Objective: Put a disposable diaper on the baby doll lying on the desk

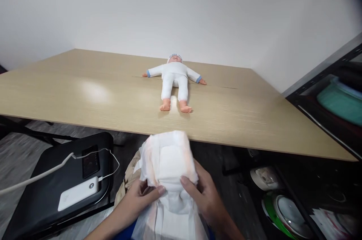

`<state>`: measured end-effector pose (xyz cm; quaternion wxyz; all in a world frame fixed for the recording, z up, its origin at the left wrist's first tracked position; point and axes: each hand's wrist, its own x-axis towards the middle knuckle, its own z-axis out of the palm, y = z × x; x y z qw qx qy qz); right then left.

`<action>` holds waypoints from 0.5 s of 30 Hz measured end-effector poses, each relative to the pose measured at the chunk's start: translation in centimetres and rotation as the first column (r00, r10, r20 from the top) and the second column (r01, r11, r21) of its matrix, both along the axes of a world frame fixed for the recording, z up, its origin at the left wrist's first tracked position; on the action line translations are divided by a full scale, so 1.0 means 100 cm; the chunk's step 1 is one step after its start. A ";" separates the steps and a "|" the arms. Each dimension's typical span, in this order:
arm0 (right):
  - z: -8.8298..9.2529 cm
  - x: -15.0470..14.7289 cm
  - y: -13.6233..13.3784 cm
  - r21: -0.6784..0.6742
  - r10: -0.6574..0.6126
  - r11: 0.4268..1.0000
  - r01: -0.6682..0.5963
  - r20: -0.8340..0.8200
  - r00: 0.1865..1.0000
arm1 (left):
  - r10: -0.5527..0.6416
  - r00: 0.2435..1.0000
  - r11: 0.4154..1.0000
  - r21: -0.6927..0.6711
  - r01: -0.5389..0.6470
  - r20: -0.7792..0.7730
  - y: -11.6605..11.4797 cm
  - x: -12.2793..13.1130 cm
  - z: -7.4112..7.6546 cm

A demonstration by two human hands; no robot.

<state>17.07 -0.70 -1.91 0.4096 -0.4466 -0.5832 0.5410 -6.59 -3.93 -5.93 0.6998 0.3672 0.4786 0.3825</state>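
A white diaper [172, 161] with peach-tinted side edges is spread partly unfolded over my lap, just in front of the table edge. My left hand [145, 193] pinches its left side, thumb on top and fingers tucked underneath. On the opposite side my right hand [202, 191] grips it the same way, thumb pressed on the inner surface. Beyond the diaper, a baby doll [175, 78] in a white outfit with blue cuffs and a white cap lies face up on the table, arms spread and feet toward me.
The wooden table [113, 100] runs along a white wall. At left, a black chair [36, 179] bears a white power bank [78, 193], a cable and a dark phone-like device [91, 161]. Black shelving [316, 113] with containers stands at right, bowls and lids [287, 210] low down.
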 end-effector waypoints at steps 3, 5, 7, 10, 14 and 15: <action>0.034 0.005 -0.005 0.023 -0.125 0.992 0.127 -0.070 0.990 | 0.074 0.995 0.978 0.202 -0.058 -0.073 0.007 0.010 0.028; 0.047 0.005 0.007 0.073 -0.222 0.970 0.230 -0.100 0.970 | 0.132 0.987 0.949 0.301 -0.098 -0.093 0.021 0.016 0.039; 0.051 0.005 0.032 0.104 -0.351 0.925 0.366 -0.141 0.926 | 0.202 0.977 0.931 0.324 -0.167 -0.076 0.040 0.023 0.045; 0.040 0.014 0.084 0.087 -0.499 0.845 0.528 -0.228 0.836 | 0.304 0.951 0.908 0.317 -0.274 -0.048 0.068 0.033 0.046; 0.013 0.044 0.143 0.135 -0.618 0.756 0.640 -0.173 0.767 | 0.343 0.938 0.908 0.275 -0.315 -0.058 0.090 0.039 0.032; 0.008 0.051 0.150 0.158 -0.636 0.744 0.649 -0.132 0.761 | 0.351 0.934 0.910 0.259 -0.324 -0.065 0.092 0.040 0.026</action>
